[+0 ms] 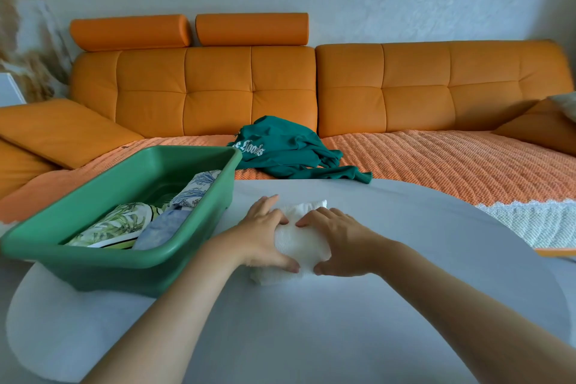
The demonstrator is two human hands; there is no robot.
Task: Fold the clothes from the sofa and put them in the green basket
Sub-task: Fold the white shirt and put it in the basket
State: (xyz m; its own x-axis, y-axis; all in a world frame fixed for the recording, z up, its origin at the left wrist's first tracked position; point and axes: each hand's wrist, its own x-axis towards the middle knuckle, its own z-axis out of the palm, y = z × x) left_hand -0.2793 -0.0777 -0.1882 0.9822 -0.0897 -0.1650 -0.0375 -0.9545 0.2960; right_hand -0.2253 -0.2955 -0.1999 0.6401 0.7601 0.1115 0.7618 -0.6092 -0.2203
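Note:
A folded white knit garment lies on the pale grey table. My left hand grips its left side and my right hand grips its right side, thumbs at the near edge and fingers over the top. The green basket stands on the table just to the left, holding a leaf-print piece, a blue piece and a blue-and-white floral piece. A crumpled dark green sweatshirt with white lettering lies on the orange sofa behind the table.
The sofa seat carries an orange textured cover with a white lace-edged cloth at the right. Orange cushions lie at the left and right ends. A white wall rises behind the sofa.

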